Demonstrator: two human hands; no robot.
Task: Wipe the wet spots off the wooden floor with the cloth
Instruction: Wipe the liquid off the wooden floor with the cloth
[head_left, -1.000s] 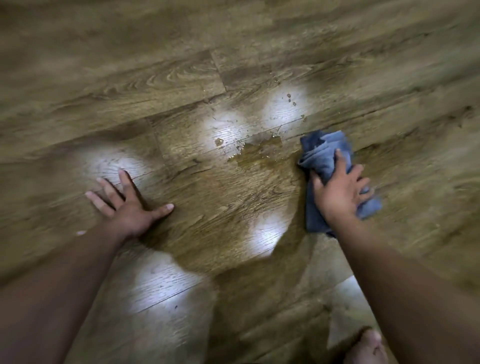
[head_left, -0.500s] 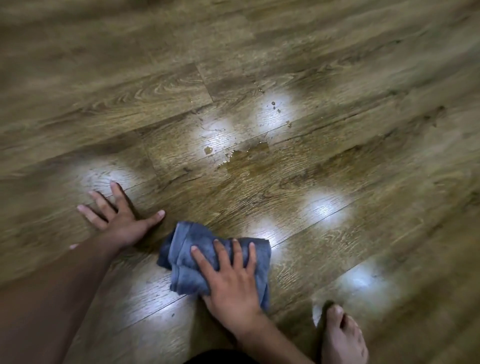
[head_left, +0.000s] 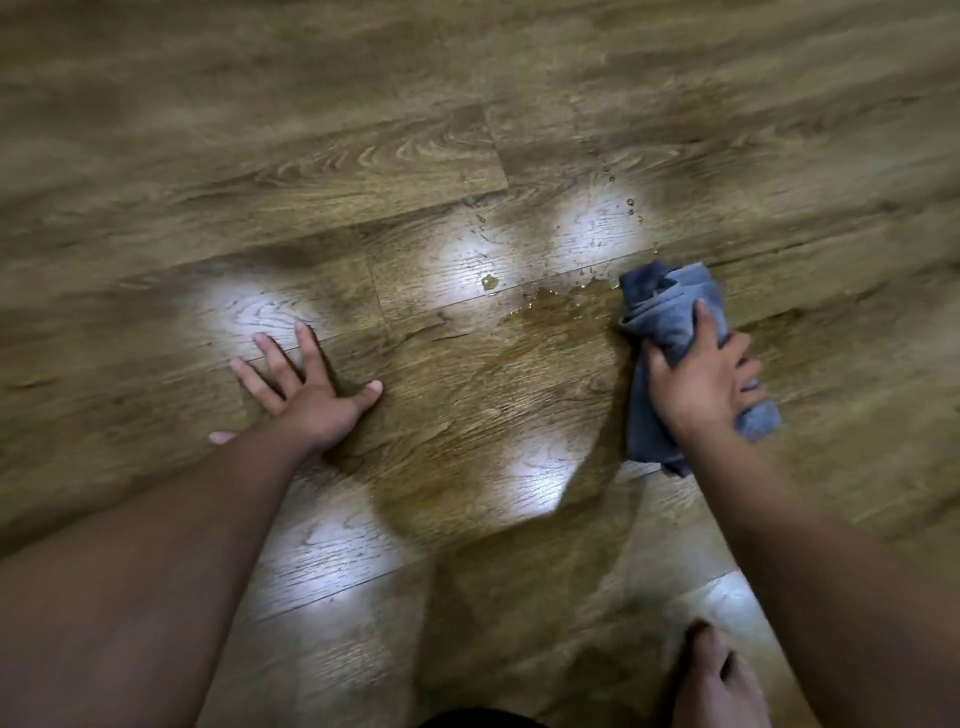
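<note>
A crumpled blue-grey cloth (head_left: 670, 306) lies on the wooden floor (head_left: 363, 156) at the right. My right hand (head_left: 701, 384) presses down on it, fingers curled over its near part. A puddle of water (head_left: 556, 309) sits just left of the cloth's far end, touching it. A single drop (head_left: 489, 282) and scattered small droplets (head_left: 631, 205) lie beyond the puddle. My left hand (head_left: 306, 384) rests flat on the floor at the left with its fingers spread, holding nothing.
Bright light reflections (head_left: 540, 478) shine on the planks around the puddle. A bare foot (head_left: 717, 680) stands on the floor at the bottom right, under my right arm.
Half a second ago my right hand held the cloth near me, beside my left hand. It has swept the cloth away and to the right, up to the puddle's edge. My left hand has stayed planted.
</note>
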